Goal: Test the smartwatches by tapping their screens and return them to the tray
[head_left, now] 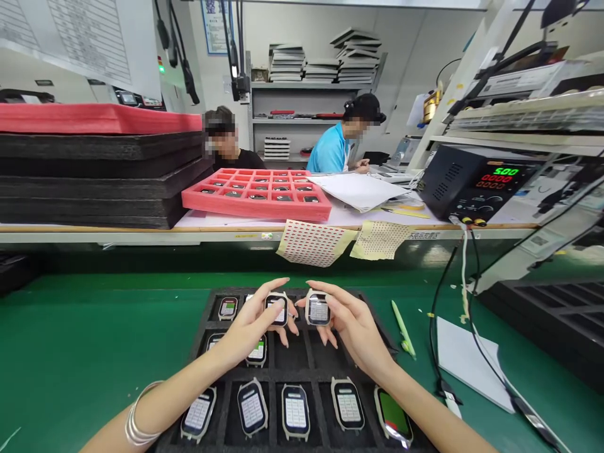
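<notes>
Two strapless smartwatches are gripped above the black foam tray, one in the left hand, one in the right hand. Four front-row watches show pale grids; the front-right watch shows green and red (possibly awaiting attention), so progress seems partial. A green pen lies rightward; the forearms hide some compartments.

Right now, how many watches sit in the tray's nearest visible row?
5: one watch at the left end, three watches across the middle, a final watch at the right end. Your forearms might hide more.
</notes>
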`<state>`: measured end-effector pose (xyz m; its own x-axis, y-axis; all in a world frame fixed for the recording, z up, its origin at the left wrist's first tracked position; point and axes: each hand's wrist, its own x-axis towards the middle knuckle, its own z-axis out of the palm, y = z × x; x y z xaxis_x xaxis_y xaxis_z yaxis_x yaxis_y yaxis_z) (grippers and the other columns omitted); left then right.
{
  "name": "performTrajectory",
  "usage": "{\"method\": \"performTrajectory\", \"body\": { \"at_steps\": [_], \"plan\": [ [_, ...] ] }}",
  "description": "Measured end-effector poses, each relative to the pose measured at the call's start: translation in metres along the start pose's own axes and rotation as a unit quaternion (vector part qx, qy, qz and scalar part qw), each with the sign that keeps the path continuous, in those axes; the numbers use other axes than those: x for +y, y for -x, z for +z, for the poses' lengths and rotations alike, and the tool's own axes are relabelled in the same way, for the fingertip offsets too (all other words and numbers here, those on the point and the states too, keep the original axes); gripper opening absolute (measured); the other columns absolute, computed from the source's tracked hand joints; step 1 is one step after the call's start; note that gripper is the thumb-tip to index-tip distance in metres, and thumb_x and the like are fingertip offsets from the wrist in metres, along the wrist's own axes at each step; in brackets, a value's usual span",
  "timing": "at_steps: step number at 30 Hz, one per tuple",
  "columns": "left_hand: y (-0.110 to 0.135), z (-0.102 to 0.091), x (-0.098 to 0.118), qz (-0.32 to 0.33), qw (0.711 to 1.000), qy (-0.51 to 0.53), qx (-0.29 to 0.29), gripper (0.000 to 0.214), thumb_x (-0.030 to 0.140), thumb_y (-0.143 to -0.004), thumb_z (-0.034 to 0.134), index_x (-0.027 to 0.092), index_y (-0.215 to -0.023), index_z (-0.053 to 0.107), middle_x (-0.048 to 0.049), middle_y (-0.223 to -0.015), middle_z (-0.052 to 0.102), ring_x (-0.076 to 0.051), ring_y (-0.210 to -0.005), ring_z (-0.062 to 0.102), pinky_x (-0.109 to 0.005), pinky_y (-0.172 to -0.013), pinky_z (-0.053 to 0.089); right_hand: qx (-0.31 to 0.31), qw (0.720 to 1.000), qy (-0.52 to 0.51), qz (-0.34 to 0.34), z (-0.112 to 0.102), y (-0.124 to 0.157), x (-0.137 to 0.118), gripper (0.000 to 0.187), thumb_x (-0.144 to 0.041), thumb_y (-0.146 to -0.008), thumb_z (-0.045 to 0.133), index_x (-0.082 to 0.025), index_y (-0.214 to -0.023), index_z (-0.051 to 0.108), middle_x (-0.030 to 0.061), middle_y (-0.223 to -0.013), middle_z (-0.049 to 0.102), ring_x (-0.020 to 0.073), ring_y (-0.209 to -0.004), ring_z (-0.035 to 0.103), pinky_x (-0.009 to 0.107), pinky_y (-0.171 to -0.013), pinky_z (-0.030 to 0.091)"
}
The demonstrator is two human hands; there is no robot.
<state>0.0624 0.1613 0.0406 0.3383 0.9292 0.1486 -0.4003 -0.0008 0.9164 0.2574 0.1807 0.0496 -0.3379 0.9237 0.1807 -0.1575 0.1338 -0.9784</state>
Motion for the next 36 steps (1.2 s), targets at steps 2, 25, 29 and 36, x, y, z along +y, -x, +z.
{"method": "performTrajectory", "body": {
  "at_steps": [2,25,29,36],
  "plan": [
    [0.000,0.000,-0.001,0.010,1.000,-0.023,0.008,0.044,0.033,-0.090,0.052,0.020,-0.131,0.043,-0.0060,-0.086,0.058,-0.017,-0.069,0.060,-0.025,-0.051,0.048,-0.012,1.000,-0.002,-0.001,0.000,0.001,0.000,0.037,-0.039,-0.089,0.057,-0.019,-0.119,0.059,0.0098,-0.092,0.069,0.0107,-0.044,0.055,0.020,-0.034,0.039],
    [0.002,-0.001,-0.011,0.010,1.000,0.006,0.024,0.070,0.000,-0.066,0.050,0.024,-0.131,0.038,-0.0037,-0.099,0.057,-0.018,-0.083,0.059,-0.030,-0.067,0.050,-0.018,0.999,0.017,-0.048,0.003,0.006,-0.003,0.034,-0.028,-0.088,0.060,-0.020,-0.120,0.057,0.0062,-0.088,0.068,0.0082,-0.046,0.057,0.016,-0.038,0.040],
    [0.003,0.000,-0.010,-0.005,1.000,-0.002,0.013,0.070,0.001,-0.068,0.050,0.024,-0.133,0.037,-0.0041,-0.101,0.058,-0.016,-0.078,0.059,-0.031,-0.070,0.050,-0.008,0.997,0.033,-0.071,0.009,0.012,-0.012,0.028,-0.029,-0.089,0.060,-0.020,-0.115,0.060,0.0039,-0.080,0.067,0.0066,-0.043,0.054,0.016,-0.038,0.039],
    [0.003,0.000,-0.009,0.003,1.000,0.010,0.023,0.063,0.003,-0.071,0.054,0.025,-0.129,0.043,-0.0036,-0.101,0.058,-0.015,-0.077,0.059,-0.030,-0.068,0.050,-0.040,0.998,0.042,-0.039,0.014,0.018,-0.013,0.034,-0.020,-0.085,0.064,-0.020,-0.118,0.057,0.0072,-0.094,0.069,0.0064,-0.049,0.056,0.015,-0.041,0.042]
  ]
}}
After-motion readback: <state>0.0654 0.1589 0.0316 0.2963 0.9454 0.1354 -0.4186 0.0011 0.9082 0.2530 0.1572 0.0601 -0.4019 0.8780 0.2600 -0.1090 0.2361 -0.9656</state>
